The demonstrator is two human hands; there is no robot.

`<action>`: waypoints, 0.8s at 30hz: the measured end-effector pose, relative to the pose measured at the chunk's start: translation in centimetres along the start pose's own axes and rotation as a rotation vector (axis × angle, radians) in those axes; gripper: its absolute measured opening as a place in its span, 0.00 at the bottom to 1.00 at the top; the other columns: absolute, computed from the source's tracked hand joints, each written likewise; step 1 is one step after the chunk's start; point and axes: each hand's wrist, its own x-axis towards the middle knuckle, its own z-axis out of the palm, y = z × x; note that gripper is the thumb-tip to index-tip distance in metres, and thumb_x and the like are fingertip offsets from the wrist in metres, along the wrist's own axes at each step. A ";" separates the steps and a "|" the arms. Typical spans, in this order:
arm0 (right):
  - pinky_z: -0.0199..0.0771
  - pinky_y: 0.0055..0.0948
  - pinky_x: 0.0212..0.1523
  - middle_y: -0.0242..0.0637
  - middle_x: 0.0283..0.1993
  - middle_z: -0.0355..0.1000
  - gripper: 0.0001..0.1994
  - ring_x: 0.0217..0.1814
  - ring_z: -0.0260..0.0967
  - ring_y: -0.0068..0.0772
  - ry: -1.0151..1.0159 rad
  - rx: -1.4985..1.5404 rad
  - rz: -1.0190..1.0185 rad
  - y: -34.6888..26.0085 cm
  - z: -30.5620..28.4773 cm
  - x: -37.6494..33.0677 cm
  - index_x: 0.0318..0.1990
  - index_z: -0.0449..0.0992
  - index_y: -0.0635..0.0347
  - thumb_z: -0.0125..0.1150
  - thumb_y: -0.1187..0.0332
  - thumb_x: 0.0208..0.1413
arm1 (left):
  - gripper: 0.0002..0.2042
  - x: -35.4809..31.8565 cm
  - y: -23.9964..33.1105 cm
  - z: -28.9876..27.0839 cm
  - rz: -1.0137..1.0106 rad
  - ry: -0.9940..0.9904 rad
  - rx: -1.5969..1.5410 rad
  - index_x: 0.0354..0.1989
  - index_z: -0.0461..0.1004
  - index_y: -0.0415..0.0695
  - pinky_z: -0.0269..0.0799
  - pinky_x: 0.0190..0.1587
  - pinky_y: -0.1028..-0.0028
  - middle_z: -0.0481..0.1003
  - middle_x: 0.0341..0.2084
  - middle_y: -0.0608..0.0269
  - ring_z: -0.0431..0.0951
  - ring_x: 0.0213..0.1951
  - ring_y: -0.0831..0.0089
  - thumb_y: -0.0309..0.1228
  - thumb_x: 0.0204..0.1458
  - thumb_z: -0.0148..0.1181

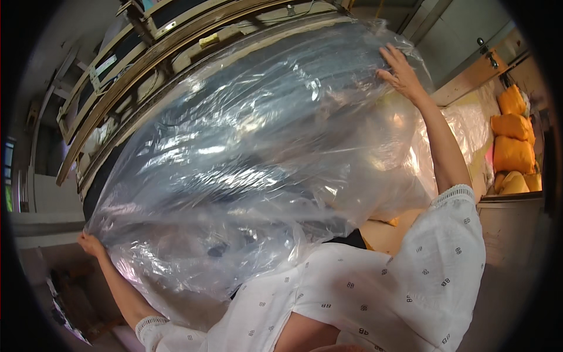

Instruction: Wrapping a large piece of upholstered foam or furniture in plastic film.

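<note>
A large clear plastic sheet point(234, 152), wrinkled and shiny, spreads across the middle in front of me. Dark cloth-like material point(334, 61) shows through it; what exactly lies beneath cannot be made out. At the far left, my left hand point(91, 244) is closed on a gathered corner of the sheet. My right arm reaches out to the upper right, where my right hand point(400, 75) rests on the sheet with its fingers spread. The near edge of the plastic hangs against the front of my white patterned top.
Long wooden rails point(158, 53) run along the far side of the sheet, with a small yellow block point(208, 40) on them. To the right stand stacked orange bundles point(513, 141) beside a wooden board point(472, 73). More clear plastic point(466, 129) lies near my right arm.
</note>
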 end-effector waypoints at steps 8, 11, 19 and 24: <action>0.63 0.38 0.45 0.37 0.44 0.70 0.11 0.47 0.64 0.44 -0.026 -0.351 0.187 -1.7 -0.6 5.1 0.39 0.72 0.57 0.52 0.61 0.53 | 0.12 -0.4 0.5 -0.3 0.019 -0.048 0.079 0.42 0.67 0.39 0.63 0.44 0.63 0.71 0.38 0.48 0.71 0.41 0.51 0.34 0.56 0.45; 0.64 0.40 0.46 0.37 0.42 0.70 0.10 0.47 0.65 0.43 0.065 0.169 0.025 -5.3 0.0 6.9 0.37 0.73 0.57 0.53 0.63 0.52 | 0.13 -0.3 1.2 -0.1 0.006 -0.052 0.021 0.42 0.67 0.37 0.64 0.45 0.64 0.72 0.39 0.48 0.71 0.41 0.52 0.34 0.56 0.46; 0.39 0.44 0.66 0.38 0.67 0.49 0.25 0.69 0.42 0.40 -0.298 0.285 -0.219 -12.6 1.7 5.0 0.62 0.55 0.58 0.38 0.56 0.60 | 0.17 4.3 -8.3 -7.6 -0.335 0.053 -0.334 0.39 0.71 0.33 0.67 0.43 0.69 0.74 0.36 0.53 0.73 0.39 0.65 0.38 0.53 0.49; 0.50 0.40 0.62 0.37 0.63 0.55 0.22 0.65 0.50 0.41 -0.189 0.268 -0.248 -12.9 2.8 5.6 0.57 0.62 0.60 0.44 0.59 0.58 | 0.15 3.1 -7.8 -13.7 -0.495 -0.039 -0.782 0.43 0.68 0.35 0.66 0.46 0.72 0.72 0.39 0.58 0.71 0.41 0.71 0.35 0.55 0.52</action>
